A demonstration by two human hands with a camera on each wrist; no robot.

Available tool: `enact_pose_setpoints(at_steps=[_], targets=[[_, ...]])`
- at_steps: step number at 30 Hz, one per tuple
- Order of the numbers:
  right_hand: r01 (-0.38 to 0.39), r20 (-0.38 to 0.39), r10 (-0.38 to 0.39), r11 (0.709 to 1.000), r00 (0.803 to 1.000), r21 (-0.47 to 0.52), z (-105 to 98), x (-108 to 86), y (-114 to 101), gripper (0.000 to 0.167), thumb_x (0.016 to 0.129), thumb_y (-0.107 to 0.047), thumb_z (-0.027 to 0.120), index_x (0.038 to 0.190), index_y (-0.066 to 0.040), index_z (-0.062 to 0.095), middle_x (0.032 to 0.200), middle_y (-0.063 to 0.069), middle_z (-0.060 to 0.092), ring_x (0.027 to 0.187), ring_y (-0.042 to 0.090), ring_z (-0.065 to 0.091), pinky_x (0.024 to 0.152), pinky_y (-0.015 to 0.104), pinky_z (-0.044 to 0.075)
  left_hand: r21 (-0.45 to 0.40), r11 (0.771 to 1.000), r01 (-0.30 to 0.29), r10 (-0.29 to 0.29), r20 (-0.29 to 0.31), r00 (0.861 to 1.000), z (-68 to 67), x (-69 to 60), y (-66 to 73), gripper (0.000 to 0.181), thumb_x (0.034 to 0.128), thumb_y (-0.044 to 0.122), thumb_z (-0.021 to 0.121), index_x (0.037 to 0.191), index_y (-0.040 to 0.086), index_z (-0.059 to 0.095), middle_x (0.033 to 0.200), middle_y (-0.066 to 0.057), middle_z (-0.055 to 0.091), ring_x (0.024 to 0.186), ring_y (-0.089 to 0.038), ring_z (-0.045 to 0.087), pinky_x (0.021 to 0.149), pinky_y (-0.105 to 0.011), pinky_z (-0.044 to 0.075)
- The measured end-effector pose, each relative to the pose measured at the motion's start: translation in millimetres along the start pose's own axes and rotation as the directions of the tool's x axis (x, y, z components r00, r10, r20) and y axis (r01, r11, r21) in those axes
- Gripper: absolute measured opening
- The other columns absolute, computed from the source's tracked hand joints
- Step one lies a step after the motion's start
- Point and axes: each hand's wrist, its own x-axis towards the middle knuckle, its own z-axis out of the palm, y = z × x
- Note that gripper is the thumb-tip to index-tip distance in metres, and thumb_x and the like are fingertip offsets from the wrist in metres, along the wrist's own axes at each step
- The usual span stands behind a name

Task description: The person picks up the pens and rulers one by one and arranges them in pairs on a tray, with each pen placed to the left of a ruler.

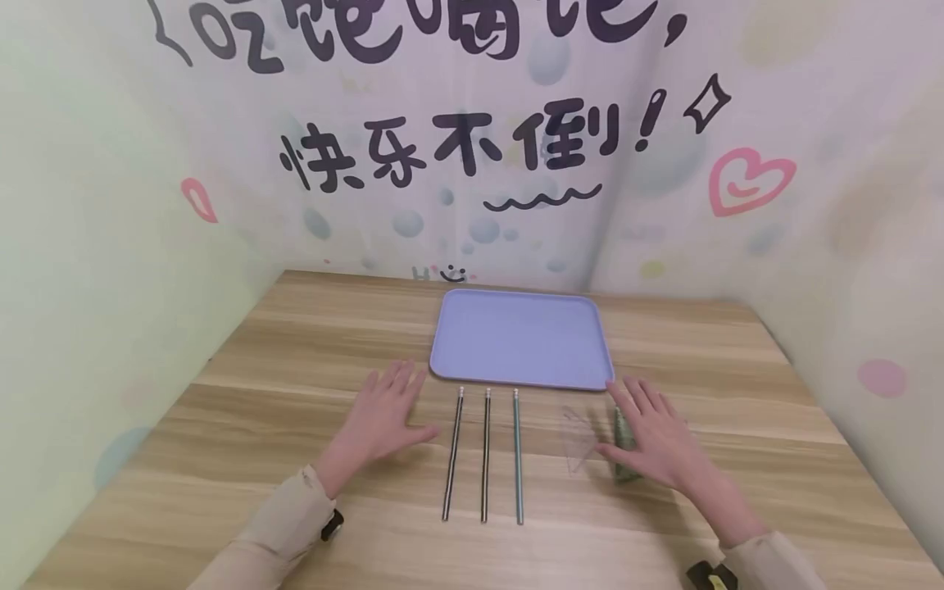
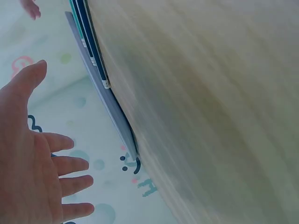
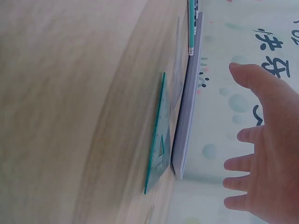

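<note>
My left hand (image 1: 379, 422) hovers over the table left of three pencils, fingers spread and holding nothing. Side by side lie a dark pencil (image 1: 453, 455), another dark pencil (image 1: 486, 455) and a teal pencil (image 1: 518, 455), their eraser ends toward the tray. Right of them is a clear set square (image 1: 578, 442). My right hand (image 1: 656, 438), also spread and without anything in it, is above a green see-through set square (image 1: 623, 430), partly covering it in the head view. The right wrist view shows that green set square (image 3: 159, 144) flat on the wood, apart from the hand.
A lavender tray (image 1: 519, 340) lies behind the pencils, near the back edge of the wooden table (image 1: 295, 344). Printed wall cloth (image 1: 406, 221) stands close behind and on both sides. A thin edge of something clear (image 3: 150, 214) shows low in the right wrist view.
</note>
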Motion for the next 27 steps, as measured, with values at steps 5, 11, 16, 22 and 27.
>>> enact_pose_setpoints(at_steps=[5, 11, 16, 22, 27], targets=[[0.005, -0.014, -0.005, 1.000, 1.000, -0.006, -1, -0.3, 1, 0.087, 0.076, -0.051, 0.063, 0.139, -0.003, 0.029, 0.138, 0.028, 0.030, 0.124, 0.047, 0.027, 0.096, 0.061, 0.024, -0.048, 0.999, 0.008, -0.007, 0.015, 1.000, -1.1, 13.1, -1.9, 0.087, 0.0789, 0.063, 0.051, 0.138, 0.002, 0.032, 0.143, -0.020, 0.027, 0.131, -0.037, 0.024, 0.103, -0.054, 0.018], [0.007, -0.011, -0.007, 1.000, 1.000, -0.025, -4, 0.4, -2, 0.087, 0.076, -0.055, 0.061, 0.139, -0.004, 0.029, 0.139, 0.026, 0.029, 0.124, 0.046, 0.028, 0.096, 0.060, 0.025, -0.061, 0.998, -0.002, 0.004, 0.037, 0.999, -4.0, 20.7, -5.1, 0.086, 0.0797, 0.061, 0.052, 0.138, 0.001, 0.033, 0.144, -0.021, 0.025, 0.132, -0.036, 0.024, 0.103, -0.053, 0.018], [0.012, -0.013, -0.013, 0.999, 1.000, -0.039, -4, 0.7, -4, 0.086, 0.076, -0.056, 0.060, 0.138, -0.003, 0.031, 0.139, 0.026, 0.030, 0.124, 0.046, 0.029, 0.096, 0.059, 0.026, -0.084, 0.996, -0.028, 0.033, 0.062, 0.998, -4.3, 24.2, -8.5, 0.085, 0.0811, 0.060, 0.050, 0.138, 0.000, 0.032, 0.144, -0.019, 0.026, 0.132, -0.035, 0.024, 0.104, -0.052, 0.019], [0.023, -0.015, -0.024, 0.999, 1.000, -0.047, -3, 0.8, -6, 0.086, 0.076, -0.055, 0.061, 0.137, -0.002, 0.033, 0.138, 0.026, 0.032, 0.124, 0.045, 0.030, 0.096, 0.059, 0.027, -0.099, 0.995, -0.033, 0.041, 0.082, 0.996, -7.3, 28.2, -11.9, 0.085, 0.0809, 0.060, 0.051, 0.139, 0.002, 0.031, 0.144, -0.020, 0.024, 0.133, -0.035, 0.021, 0.105, -0.050, 0.016], [0.034, -0.005, -0.034, 0.998, 0.999, -0.048, -3, 0.6, -8, 0.085, 0.076, -0.054, 0.061, 0.137, -0.001, 0.033, 0.137, 0.027, 0.033, 0.124, 0.045, 0.031, 0.097, 0.058, 0.027, -0.120, 0.992, -0.024, 0.035, 0.094, 0.995, -11.5, 30.9, -12.5, 0.085, 0.0804, 0.060, 0.052, 0.139, 0.002, 0.031, 0.144, -0.020, 0.024, 0.133, -0.035, 0.021, 0.105, -0.052, 0.017]])
